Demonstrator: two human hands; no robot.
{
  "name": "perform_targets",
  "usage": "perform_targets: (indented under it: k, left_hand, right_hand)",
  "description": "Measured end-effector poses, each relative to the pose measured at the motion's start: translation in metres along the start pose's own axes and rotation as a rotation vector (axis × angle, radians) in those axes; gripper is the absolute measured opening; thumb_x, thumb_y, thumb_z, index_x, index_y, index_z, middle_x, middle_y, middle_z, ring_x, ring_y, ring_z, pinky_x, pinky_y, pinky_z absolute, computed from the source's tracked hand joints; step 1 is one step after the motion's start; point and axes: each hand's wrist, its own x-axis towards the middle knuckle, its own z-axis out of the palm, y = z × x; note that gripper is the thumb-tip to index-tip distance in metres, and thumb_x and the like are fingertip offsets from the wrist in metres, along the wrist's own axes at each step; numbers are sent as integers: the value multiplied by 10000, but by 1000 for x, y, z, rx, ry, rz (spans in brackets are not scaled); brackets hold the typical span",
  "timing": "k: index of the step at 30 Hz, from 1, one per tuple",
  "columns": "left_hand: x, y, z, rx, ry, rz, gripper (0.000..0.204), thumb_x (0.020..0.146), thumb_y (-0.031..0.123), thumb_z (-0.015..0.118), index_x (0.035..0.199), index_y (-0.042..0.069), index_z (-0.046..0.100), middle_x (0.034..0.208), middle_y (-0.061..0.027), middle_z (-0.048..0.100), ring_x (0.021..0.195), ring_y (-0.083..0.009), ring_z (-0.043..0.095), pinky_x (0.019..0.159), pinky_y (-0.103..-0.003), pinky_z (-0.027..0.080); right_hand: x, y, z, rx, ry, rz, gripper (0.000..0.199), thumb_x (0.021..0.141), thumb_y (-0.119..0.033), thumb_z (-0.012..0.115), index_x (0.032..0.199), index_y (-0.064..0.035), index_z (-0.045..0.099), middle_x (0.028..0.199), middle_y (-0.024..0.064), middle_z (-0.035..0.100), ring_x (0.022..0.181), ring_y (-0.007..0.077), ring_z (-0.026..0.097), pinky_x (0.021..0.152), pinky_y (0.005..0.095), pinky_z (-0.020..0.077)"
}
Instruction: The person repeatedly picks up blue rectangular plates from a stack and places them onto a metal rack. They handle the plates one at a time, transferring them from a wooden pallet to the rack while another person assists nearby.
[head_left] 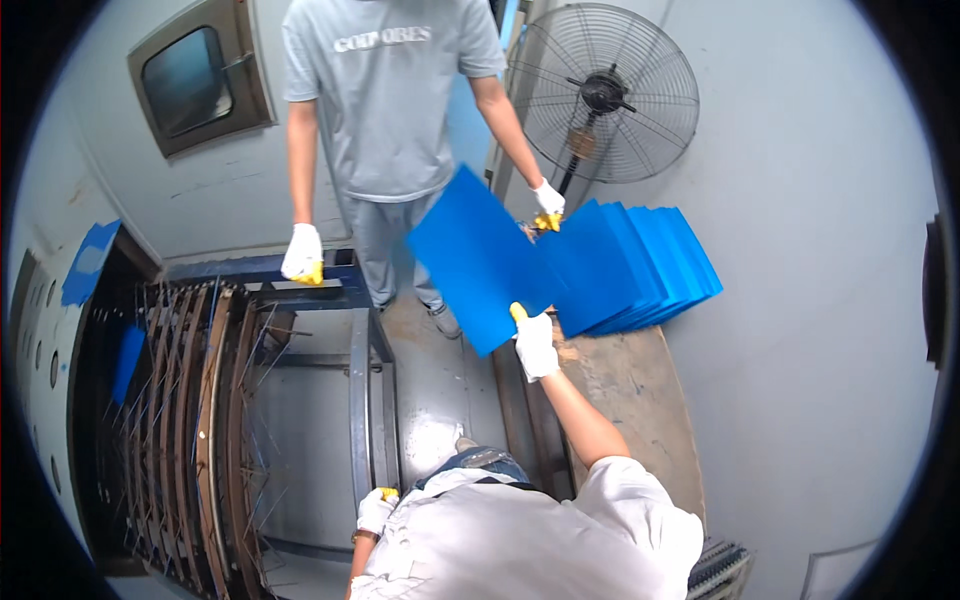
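Observation:
My right hand, in a white glove with yellow fingertips, is shut on the lower edge of a blue plastic sheet and holds it tilted up in the air, left of a fanned stack of similar blue sheets. The stack lies on a worn brown table. My left hand, also gloved, is low beside the grey metal frame bar; whether it grips the bar is unclear. A co-worker in a grey shirt stands opposite, with one gloved hand on the stack and the other on the frame's blue top rail.
A rack of curved rusty hoops with thin wire spikes fills the left side inside the frame. A large standing fan is behind the table against the grey wall. A framed window hatch is set in the wall at upper left.

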Motion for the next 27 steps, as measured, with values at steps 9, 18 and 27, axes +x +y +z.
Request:
perform_targets:
  k: [9, 18, 27]
  left_hand:
    - [25, 25, 40, -238, 8, -62, 129, 666, 139, 647, 744, 42, 613, 680, -80, 614, 606, -168, 573, 586, -272, 457]
    - [41, 39, 66, -161, -18, -75, 131, 680, 179, 638, 742, 67, 613, 660, -74, 606, 592, -163, 570, 583, -271, 454]
    - [34, 60, 65, -281, -49, -106, 89, 688, 135, 621, 727, 56, 605, 640, -50, 599, 574, -120, 546, 564, -249, 442]
  right_hand:
    - [70, 48, -94, -239, 538, -33, 173, 796, -158, 532, 863, -1, 564, 713, 130, 579, 560, 216, 483, 525, 335, 392]
    - [101, 98, -118, -260, 488, -91, 181, 787, -170, 532, 836, 3, 558, 705, 139, 575, 587, 242, 497, 554, 347, 393]
    - [97, 118, -109, -401, 312, -148, 201, 763, -158, 528, 887, -3, 562, 804, 185, 585, 716, 336, 550, 611, 360, 426]
